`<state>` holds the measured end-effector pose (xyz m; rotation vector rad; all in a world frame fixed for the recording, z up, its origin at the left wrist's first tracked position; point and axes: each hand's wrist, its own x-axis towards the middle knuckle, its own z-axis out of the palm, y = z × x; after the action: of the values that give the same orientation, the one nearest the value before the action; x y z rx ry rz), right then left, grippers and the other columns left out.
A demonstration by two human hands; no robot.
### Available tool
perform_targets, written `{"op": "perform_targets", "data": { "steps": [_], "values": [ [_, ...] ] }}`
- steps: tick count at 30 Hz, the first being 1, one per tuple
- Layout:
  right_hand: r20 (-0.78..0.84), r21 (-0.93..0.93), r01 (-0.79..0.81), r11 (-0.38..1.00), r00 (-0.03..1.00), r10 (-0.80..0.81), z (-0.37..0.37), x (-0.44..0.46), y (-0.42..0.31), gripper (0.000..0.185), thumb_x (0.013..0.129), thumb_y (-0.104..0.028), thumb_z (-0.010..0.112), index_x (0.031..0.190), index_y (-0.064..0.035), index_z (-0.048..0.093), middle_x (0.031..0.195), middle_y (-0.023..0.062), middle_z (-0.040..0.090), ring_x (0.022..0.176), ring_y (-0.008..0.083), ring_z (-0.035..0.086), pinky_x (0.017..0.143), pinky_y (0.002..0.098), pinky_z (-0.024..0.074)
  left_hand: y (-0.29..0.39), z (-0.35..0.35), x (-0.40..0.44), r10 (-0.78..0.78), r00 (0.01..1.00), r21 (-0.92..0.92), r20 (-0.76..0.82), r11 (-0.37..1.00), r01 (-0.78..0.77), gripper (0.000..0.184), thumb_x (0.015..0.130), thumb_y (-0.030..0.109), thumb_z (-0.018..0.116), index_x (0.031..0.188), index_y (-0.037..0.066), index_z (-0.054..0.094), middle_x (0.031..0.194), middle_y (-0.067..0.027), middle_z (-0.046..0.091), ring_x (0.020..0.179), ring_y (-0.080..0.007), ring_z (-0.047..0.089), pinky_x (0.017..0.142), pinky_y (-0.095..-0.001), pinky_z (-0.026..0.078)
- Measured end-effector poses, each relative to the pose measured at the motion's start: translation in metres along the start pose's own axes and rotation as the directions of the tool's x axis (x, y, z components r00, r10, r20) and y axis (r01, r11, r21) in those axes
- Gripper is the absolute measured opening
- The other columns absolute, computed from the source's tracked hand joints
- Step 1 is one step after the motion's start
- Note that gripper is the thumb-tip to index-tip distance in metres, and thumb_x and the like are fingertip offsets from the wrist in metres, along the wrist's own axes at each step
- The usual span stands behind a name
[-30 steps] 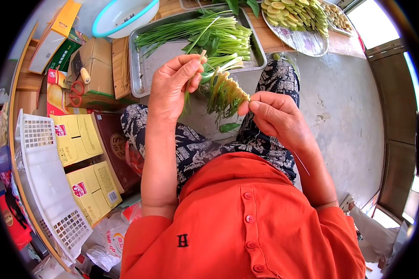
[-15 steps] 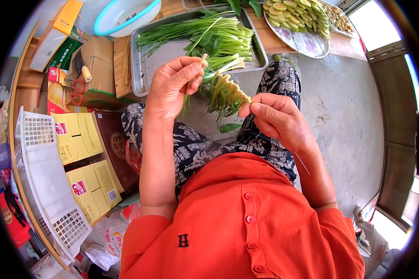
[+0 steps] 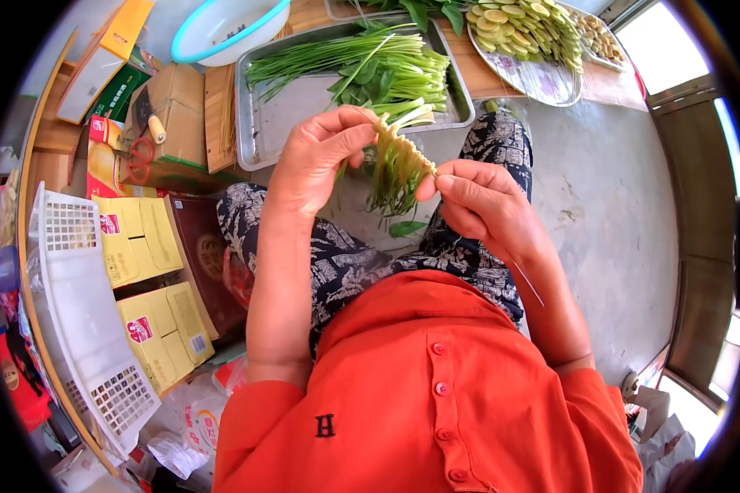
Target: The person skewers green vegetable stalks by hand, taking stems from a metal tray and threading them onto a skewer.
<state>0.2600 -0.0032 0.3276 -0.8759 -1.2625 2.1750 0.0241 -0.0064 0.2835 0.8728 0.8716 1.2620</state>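
Observation:
A row of green stems (image 3: 392,177), pale ends packed side by side along a string, hangs between my two hands. At its left end, my left hand (image 3: 325,156) is closed, thumb and forefinger pinching the strung stems. My right hand (image 3: 487,200) pinches the other end, its fingers closed by the last pale tips. Below my right palm a thin, straight needle-like piece (image 3: 528,284) sticks out beside the wrist. Just beyond my hands lies a metal tray (image 3: 292,103) with long green stalks (image 3: 403,74) and some leaves. A loose green leaf (image 3: 406,228) shows under the hanging stems.
A blue-rimmed basin (image 3: 230,31) stands behind the tray. Sliced pale rounds (image 3: 524,29) overlap on a plate (image 3: 543,86) at far right. Left are a cardboard box (image 3: 177,107), red scissors (image 3: 141,160), a knife (image 3: 156,128), yellow boxes (image 3: 140,238) and a white plastic rack (image 3: 82,304).
My left hand has moved right and slightly down, closer to my right hand, onto the strung stems. The right hand has shifted slightly left, still pinching its end.

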Motion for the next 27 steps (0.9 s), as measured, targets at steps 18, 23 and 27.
{"op": "perform_targets", "data": {
  "steps": [18,23,27],
  "values": [
    [0.023,-0.126,-0.04,0.991,0.999,0.043,-0.019,-0.003,-0.021,0.024,0.097,-0.019,0.05,0.097,0.0001,0.065,0.051,-0.0064,0.039,0.043,0.0022,0.031,0.04,0.0185,0.0225,0.004,0.02,0.015,-0.011,0.975,0.066,0.223,0.998,-0.004,0.019,0.081,0.008,0.072,0.098,0.002,0.066,0.093,0.0,0.066,0.088,-0.009,0.058,0.082,-0.0236,0.046],
    [0.021,-0.175,-0.064,0.982,0.997,0.069,-0.016,-0.004,-0.017,0.024,0.097,-0.019,0.051,0.093,-0.0001,0.066,0.05,-0.0058,0.04,0.042,0.002,0.033,0.04,0.0183,0.0231,-0.001,0.023,0.013,-0.049,0.958,0.093,0.284,0.995,0.024,0.012,0.078,0.01,0.075,0.086,0.003,0.069,0.083,0.0008,0.06,0.081,-0.009,0.055,0.074,-0.0237,0.043],
    [0.02,-0.163,-0.078,0.983,0.996,0.083,-0.015,-0.002,-0.015,0.024,0.097,-0.019,0.051,0.092,0.0001,0.066,0.049,-0.0052,0.04,0.041,0.0025,0.033,0.04,0.0185,0.0232,-0.006,0.024,0.011,-0.063,0.957,0.076,0.283,0.996,0.043,0.01,0.078,0.011,0.075,0.082,0.004,0.069,0.08,0.0008,0.058,0.078,-0.0092,0.053,0.071,-0.0239,0.041]
  ]
}}
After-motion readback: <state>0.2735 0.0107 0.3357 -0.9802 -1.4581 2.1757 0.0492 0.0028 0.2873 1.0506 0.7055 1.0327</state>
